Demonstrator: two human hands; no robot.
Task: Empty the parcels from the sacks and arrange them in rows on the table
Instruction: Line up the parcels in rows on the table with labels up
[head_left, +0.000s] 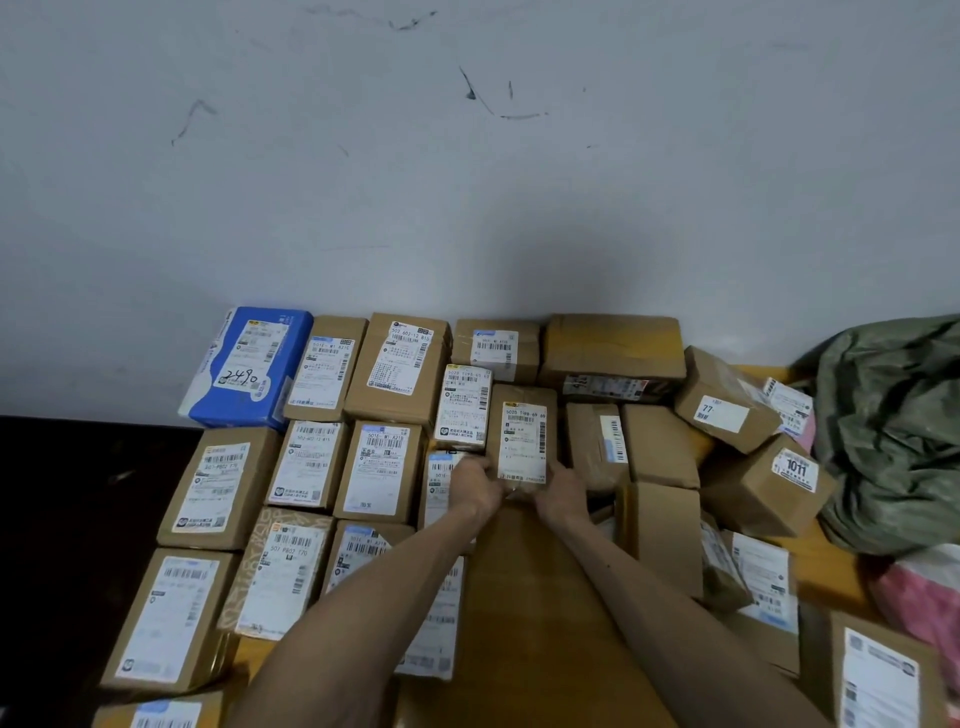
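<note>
Several brown cardboard parcels with white labels lie in rows on the wooden table (524, 587), which stands against a white wall. A blue parcel (249, 364) sits at the back left corner. Both my hands hold one small brown parcel (522, 431) in the middle of the table by its near end. My left hand (475, 486) grips its left corner and my right hand (563, 491) grips its right corner. A green sack (893, 431) lies crumpled at the right edge of the table.
On the right, loose parcels (763, 488) lie tilted in a heap beside the sack. A pink bag (924, 603) shows at the far right below the sack. Dark floor (78, 509) lies left of the table.
</note>
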